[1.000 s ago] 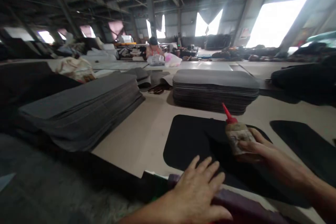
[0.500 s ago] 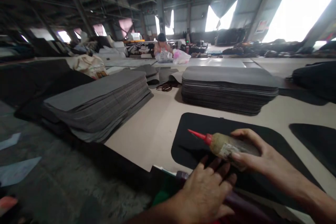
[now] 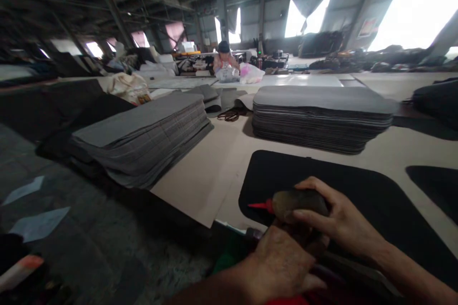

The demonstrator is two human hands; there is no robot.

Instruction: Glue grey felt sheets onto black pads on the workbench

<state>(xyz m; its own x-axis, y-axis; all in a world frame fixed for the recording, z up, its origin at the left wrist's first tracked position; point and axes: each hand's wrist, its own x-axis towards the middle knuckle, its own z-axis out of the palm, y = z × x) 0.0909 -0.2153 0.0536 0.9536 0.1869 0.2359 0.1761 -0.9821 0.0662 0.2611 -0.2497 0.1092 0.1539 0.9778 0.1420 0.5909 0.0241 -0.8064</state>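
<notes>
A squeeze bottle (image 3: 296,205) with a dull yellowish-brown body and a red pointed nozzle lies nearly level in my right hand (image 3: 336,214). Thumb and fingers wrap around its body, and the nozzle points left. Beneath them is a black rounded-corner sheet (image 3: 372,190) on the table. My left hand (image 3: 282,262) is low in front, close under the bottle, its fingers reaching forward. Those fingertips are in shadow and partly hidden by the bottle and right hand; whether they touch the bottle I cannot tell.
Stacks of grey sheets stand on the left (image 3: 143,124) and at the back right (image 3: 322,109) of the beige table (image 3: 200,181). Dark-handled scissors (image 3: 231,115) lie between them. Another black sheet (image 3: 436,190) is at right. A person (image 3: 225,59) sits beyond.
My right hand has brought the bottle left and down, closer to my left hand, and its nozzle is now nearly level. The whole view has shifted slightly.
</notes>
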